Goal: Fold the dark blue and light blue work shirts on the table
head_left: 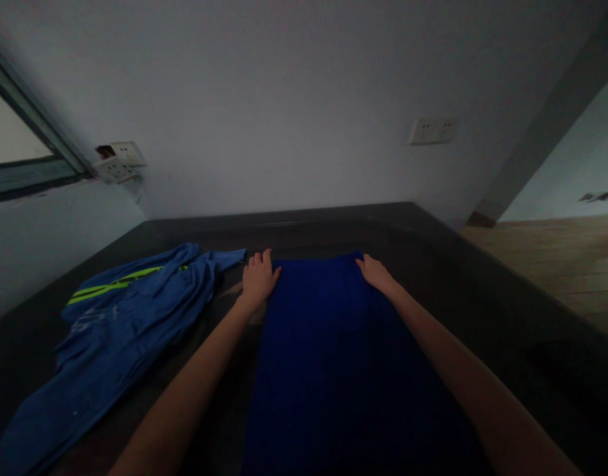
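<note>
A deep blue cloth [313, 330] lies spread out in front of me, its far edge roughly straight and its near part lost in shadow. At its far left corner is my left hand [258, 276], fingers stretched out on the dark surface and thumb touching the cloth's edge. My right hand [376, 271] pinches the far right corner, where the fabric is slightly bunched. The near end of the cloth runs out of view between my forearms. What kind of garment it is, if one, I cannot tell.
A rumpled blue garment [149, 317] with yellow-green stripes lies to the left on the dark padded surface [433, 264]. A pale wall rises behind, with a socket plate [433, 131] at right and sockets [120, 162] by the window frame at left. Wood-look floor [556, 264] shows at right.
</note>
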Demonstrator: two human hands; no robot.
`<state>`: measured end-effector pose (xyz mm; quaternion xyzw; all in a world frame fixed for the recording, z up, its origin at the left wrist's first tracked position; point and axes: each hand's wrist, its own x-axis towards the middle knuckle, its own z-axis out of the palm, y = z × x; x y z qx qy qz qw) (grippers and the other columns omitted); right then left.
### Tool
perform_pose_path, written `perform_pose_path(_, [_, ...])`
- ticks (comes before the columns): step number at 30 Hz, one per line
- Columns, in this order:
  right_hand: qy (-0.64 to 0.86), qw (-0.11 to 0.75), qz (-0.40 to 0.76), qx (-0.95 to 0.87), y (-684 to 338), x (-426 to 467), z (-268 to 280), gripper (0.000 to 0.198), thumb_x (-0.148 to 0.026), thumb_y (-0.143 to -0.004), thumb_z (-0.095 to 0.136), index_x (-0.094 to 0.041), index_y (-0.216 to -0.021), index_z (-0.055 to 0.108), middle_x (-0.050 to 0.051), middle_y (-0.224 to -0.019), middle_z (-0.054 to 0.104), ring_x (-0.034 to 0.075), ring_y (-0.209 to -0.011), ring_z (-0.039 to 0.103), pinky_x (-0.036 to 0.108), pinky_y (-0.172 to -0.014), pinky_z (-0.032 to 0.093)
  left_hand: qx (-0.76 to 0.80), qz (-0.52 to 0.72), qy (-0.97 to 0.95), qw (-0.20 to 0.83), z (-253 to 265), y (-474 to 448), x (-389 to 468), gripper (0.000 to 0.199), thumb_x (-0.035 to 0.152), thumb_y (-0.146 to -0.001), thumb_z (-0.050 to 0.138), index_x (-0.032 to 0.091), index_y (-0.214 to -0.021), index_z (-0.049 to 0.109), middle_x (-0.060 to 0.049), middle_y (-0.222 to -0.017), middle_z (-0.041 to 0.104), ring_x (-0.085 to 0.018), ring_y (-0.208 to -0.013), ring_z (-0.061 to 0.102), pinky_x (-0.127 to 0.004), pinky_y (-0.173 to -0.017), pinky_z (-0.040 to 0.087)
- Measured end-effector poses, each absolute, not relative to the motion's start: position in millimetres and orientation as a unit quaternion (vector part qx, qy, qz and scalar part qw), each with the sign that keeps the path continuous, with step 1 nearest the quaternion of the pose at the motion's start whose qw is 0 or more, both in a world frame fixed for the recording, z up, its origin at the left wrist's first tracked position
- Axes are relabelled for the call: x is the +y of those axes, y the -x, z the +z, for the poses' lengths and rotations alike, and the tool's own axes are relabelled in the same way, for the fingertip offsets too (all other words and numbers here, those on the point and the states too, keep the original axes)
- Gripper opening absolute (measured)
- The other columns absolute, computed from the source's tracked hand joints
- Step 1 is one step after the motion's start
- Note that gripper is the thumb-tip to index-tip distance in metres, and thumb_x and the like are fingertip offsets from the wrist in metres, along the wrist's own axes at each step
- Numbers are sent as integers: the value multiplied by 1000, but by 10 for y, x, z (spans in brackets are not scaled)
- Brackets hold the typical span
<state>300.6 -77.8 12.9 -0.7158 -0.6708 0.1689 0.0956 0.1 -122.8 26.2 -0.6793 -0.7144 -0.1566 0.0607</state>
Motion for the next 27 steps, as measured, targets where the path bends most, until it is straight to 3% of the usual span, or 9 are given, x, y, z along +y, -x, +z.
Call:
perform_pose_path(2, [724,95,161,-664,-2976,-832,164,40,-39,-98,28,-9,-115,49,23,-109,64,32,-101,63,38,-78,46,-671,-156,718,99,250,-132,-1262,49,33,-89,47,14,-134,42,-17,-133,50,-30,-125,44,-41,-101,37])
perform_pose_path(5, [735,92,101,-664,-2933,-932,209,43,-42,-97,32,-9,-120,45,23,-105,65,34,-97,64,42,-78,47,-641,-114,757,55,133,-300,-1264,45,32,-92,40,9,-130,49,-17,-139,46,-30,-135,33,-41,-111,27])
perform_pose_path(8, [732,82,32,-676,-2909,-1021,202,45,-40,-96,36,-10,-129,39,20,-97,67,33,-91,65,43,-76,47,-651,-91,753,31,-25,-357,-1243,54,38,-94,34,4,-136,42,-19,-144,40,-30,-139,25,-43,-114,20])
perform_pose_path(11, [707,98,-24,-700,-2910,-1061,135,46,-33,-97,35,-16,-139,31,19,-112,62,30,-97,63,39,-76,47,-656,-87,749,25,-119,-328,-1235,60,43,-95,29,5,-140,37,-19,-148,35,-29,-141,21,-43,-114,19])
perform_pose_path(14, [662,112,-92,-736,-2937,-1046,44,43,-25,-97,30,-21,-139,36,18,-132,49,28,-111,53,37,-80,46,-668,-87,739,12,-140,-305,-1242,61,46,-95,28,9,-143,34,-17,-151,28,-29,-142,17,-43,-114,20])
perform_pose_path(18, [638,95,-118,-755,-2998,-998,-49,42,-23,-97,26,-26,-133,49,15,-131,49,29,-113,48,40,-84,43,-679,-87,729,-1,-138,-317,-1259,61,48,-94,28,19,-147,26,-13,-154,21,-30,-143,13,-46,-113,20])
perform_pose_path(23, [650,95,-112,-745,-3048,-961,-100,46,-26,-98,23,-36,-141,37,12,-131,50,29,-113,47,43,-86,40,-673,-86,735,3,-143,-322,-1253,56,50,-93,29,33,-147,23,-5,-155,21,-34,-142,13,-51,-112,19])
perform_pose_path(27, [684,83,-81,-721,-3064,-938,-133,43,-37,-98,25,-39,-136,45,9,-138,46,31,-120,42,48,-89,38,-681,-83,728,-12,-154,-325,-1233,55,51,-92,30,35,-145,27,-5,-155,23,-35,-141,15,-52,-112,18])
